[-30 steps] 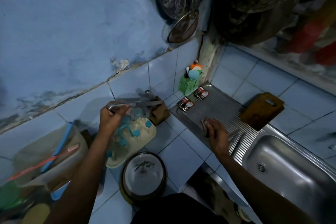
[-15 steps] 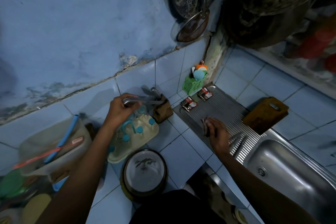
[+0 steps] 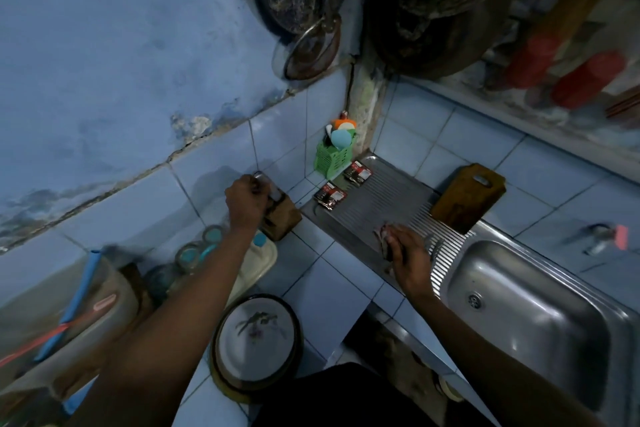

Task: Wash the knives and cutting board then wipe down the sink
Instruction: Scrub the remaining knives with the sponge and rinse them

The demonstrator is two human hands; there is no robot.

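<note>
A dim, blue-tiled kitchen corner seen from above, over a person's two outstretched arms. The steel sink [image 3: 540, 291] fills the lower right, its basin dry-looking and holding nothing visible, with a ribbed drainboard [image 3: 391, 198] running away from it toward the corner.

A brown wooden cutting board [image 3: 467, 198] leans against the tiled back wall at the far edge of the drainboard, its long axis running up and away, handle hole at the top; propped so, it is probably draining.

On the tiled tabletop [image 3: 325, 274] to the left stands a wooden knife block [image 3: 282, 215], tilted with its slots facing up and left. The left hand [image 3: 246, 203] is curled around a metal knife handle [image 3: 261, 178] at the top of the block; the knife's long axis seems to follow the slot, handle up and toward the wall, blade hidden inside. Whether it is going in or coming out cannot be told.

The right hand [image 3: 407, 255] rests on the near edge of the drainboard, fingers curled over a small dark cloth or sponge [image 3: 384, 239], likely kept ready for wiping. Just beside it, two or more metal knives [image 3: 433, 244] lie flat across the ridges, their direction unclear in the blur.
</note>
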